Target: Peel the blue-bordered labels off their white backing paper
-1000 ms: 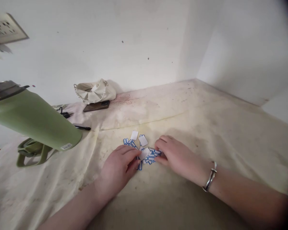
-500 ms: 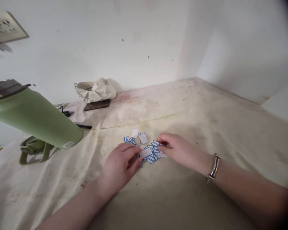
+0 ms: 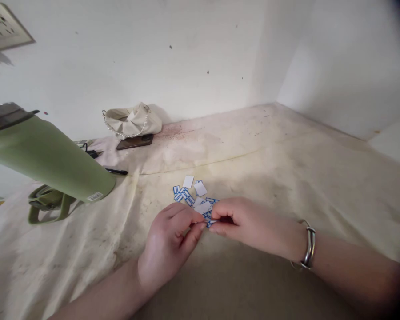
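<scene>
My left hand is closed in a pinch on the left end of a thin paper card, seen nearly edge-on. From the other side, my right hand pinches a small paper card close to the left fingertips. Whether both hands grip one card or two cannot be made out. Just beyond the fingers lies a loose pile of small cards with blue outlines, partly hidden by my hands. Some cards lie plain white side up, such as the white card at the back of the pile.
A green tumbler stands at the left, near a green strap. Behind it lie a black pen, a dark phone and a cream bag with a pearl chain. A wrinkled cloth covers the table up to the walls.
My right hand has moved from the right edge of the pile toward me, bringing its card to the left fingertips. My left hand has shifted slightly right, its card now edge-on.
</scene>
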